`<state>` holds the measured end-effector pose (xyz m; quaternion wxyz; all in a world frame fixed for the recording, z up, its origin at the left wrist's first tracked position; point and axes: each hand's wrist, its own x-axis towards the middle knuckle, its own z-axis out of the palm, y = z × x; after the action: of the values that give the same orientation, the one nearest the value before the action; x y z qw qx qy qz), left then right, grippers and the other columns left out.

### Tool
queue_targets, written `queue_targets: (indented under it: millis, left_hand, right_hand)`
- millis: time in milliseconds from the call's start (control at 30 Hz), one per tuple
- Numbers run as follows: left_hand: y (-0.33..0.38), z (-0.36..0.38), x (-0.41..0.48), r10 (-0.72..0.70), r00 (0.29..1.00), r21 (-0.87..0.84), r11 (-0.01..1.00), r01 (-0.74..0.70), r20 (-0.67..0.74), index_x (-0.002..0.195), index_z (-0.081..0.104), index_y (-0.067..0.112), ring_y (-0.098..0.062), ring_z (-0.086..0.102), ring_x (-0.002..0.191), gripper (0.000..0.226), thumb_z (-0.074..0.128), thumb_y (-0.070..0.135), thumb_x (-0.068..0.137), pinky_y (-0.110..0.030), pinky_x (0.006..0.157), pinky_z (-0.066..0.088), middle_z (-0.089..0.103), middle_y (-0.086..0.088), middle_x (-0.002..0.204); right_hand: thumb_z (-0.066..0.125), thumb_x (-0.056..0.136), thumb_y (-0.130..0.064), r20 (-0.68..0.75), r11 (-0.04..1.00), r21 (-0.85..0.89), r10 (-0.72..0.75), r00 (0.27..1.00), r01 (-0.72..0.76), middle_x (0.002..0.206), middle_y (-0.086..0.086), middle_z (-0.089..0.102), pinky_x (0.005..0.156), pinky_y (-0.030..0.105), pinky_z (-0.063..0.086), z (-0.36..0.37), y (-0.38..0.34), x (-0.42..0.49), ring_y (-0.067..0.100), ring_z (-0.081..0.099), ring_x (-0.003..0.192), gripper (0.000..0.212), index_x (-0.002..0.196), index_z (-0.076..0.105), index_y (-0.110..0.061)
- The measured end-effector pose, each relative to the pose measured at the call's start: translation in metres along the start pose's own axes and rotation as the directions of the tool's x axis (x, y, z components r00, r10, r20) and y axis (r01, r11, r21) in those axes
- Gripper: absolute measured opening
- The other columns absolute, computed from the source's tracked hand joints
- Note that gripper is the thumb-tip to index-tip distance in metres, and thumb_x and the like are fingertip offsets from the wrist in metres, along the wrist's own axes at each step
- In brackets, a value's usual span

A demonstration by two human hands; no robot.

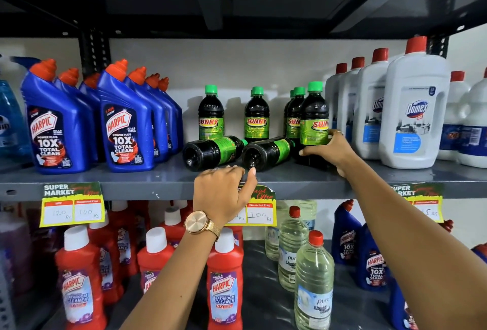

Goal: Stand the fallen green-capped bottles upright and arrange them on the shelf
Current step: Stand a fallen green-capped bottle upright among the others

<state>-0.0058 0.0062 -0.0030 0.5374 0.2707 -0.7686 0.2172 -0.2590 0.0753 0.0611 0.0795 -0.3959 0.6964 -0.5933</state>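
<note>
Two dark green-capped Sunny bottles lie on their sides on the grey shelf (158, 179): the left fallen bottle (210, 151) and the right fallen bottle (266, 151), bases toward me. Behind them stand upright Sunny bottles: one at back left (210, 113), one at back middle (257, 115), a pair further right (293, 116). My right hand (329, 150) grips the lower part of a front upright bottle (314, 118) at the right. My left hand (224, 192) hovers at the shelf edge, fingers curled, thumb near the right fallen bottle's base, holding nothing.
Blue Harpic bottles (123, 124) crowd the shelf's left; white Domex bottles (413, 113) fill the right. Price tags (72, 204) hang on the shelf edge. Below stand red Harpic bottles (224, 285) and clear liquid bottles (313, 282). The upper shelf (237, 13) hangs close overhead.
</note>
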Motion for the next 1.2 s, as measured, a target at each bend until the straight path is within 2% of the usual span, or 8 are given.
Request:
queue_targets:
  millis: [133,367,500,867,933,1000,1100,1200]
  left_hand:
    - [-0.001,0.0,0.0,0.002,1.0,-0.004,1.0,-0.002,-0.004,0.052,0.06,0.019,-0.017,0.053,0.041,0.051,0.038,0.044,0.092,-0.021,0.044,0.028,0.056,0.004,0.044]
    - [0.0,0.001,0.0,-0.006,1.0,-0.014,1.0,0.006,-0.001,0.052,0.059,0.019,-0.017,0.052,0.04,0.052,0.037,0.044,0.092,-0.021,0.044,0.027,0.055,0.005,0.044]
    - [0.0,0.0,0.0,0.002,1.0,-0.017,1.0,-0.003,-0.003,0.052,0.06,0.019,-0.016,0.051,0.039,0.052,0.038,0.043,0.091,-0.021,0.044,0.025,0.055,0.005,0.043]
    - [0.001,-0.003,-0.001,0.01,1.0,-0.014,1.0,-0.01,0.017,0.054,0.06,0.02,-0.016,0.053,0.041,0.049,0.038,0.043,0.092,-0.022,0.045,0.027,0.056,0.006,0.046]
    - [0.0,-0.004,-0.001,0.025,1.0,-0.011,1.0,-0.025,0.015,0.055,0.06,0.021,-0.016,0.054,0.043,0.048,0.039,0.042,0.092,-0.023,0.046,0.028,0.057,0.006,0.048]
    - [-0.001,-0.005,0.001,0.031,0.999,-0.017,0.999,-0.031,0.03,0.058,0.061,0.02,-0.017,0.057,0.046,0.047,0.039,0.041,0.093,-0.024,0.046,0.034,0.059,0.006,0.051]
    - [-0.001,-0.009,-0.001,0.016,0.996,-0.03,0.999,-0.013,0.086,0.064,0.066,0.021,-0.015,0.061,0.053,0.049,0.035,0.044,0.094,-0.027,0.051,0.043,0.064,0.007,0.057]
    - [-0.002,-0.016,0.002,0.016,0.989,-0.091,0.996,-0.003,0.145,0.076,0.074,0.023,-0.014,0.067,0.064,0.051,0.034,0.049,0.094,-0.028,0.058,0.047,0.072,0.008,0.068]
  right_hand:
    - [0.089,0.059,-0.006,-0.021,0.999,-0.051,-0.003,1.0,0.002,0.101,0.011,0.07,0.078,0.025,0.045,-0.003,-0.002,-0.006,0.027,0.065,0.102,0.055,0.109,0.065,-0.002]
    - [0.094,0.051,-0.042,-0.123,0.978,-0.209,-0.01,0.992,-0.016,0.113,0.008,0.061,0.09,0.034,0.05,0.001,-0.004,-0.008,0.027,0.059,0.109,0.09,0.121,0.053,-0.004]
    - [0.092,0.038,-0.057,-0.14,0.965,-0.256,0.014,0.99,-0.049,0.108,0.011,0.067,0.083,0.037,0.055,0.001,-0.005,-0.009,0.028,0.064,0.1,0.096,0.112,0.059,-0.005]
    - [0.09,0.037,-0.062,-0.129,0.974,-0.225,0.0,0.992,-0.029,0.12,0.015,0.065,0.092,0.041,0.053,0.001,-0.004,-0.01,0.031,0.062,0.112,0.11,0.123,0.053,-0.003]
    - [0.084,0.037,-0.072,-0.157,0.969,-0.245,-0.01,0.988,-0.029,0.138,0.018,0.053,0.104,0.047,0.045,0.002,-0.006,-0.011,0.036,0.051,0.128,0.128,0.136,0.044,-0.002]
    - [0.078,0.055,-0.071,-0.199,0.96,-0.28,-0.032,0.98,-0.026,0.155,0.022,0.029,0.113,0.051,0.029,0.002,-0.009,-0.015,0.042,0.028,0.143,0.129,0.149,0.025,0.0]
    - [0.063,0.075,-0.07,-0.359,0.948,-0.308,-0.195,0.913,0.081,0.157,0.025,0.022,0.117,0.049,0.019,0.0,-0.019,-0.025,0.042,0.018,0.146,0.11,0.15,0.027,0.002]
    - [0.049,0.088,-0.064,-0.455,0.832,-0.481,-0.508,0.731,0.278,0.135,0.022,0.05,0.112,0.043,0.026,-0.001,-0.026,-0.033,0.039,0.043,0.129,0.072,0.126,0.055,-0.003]
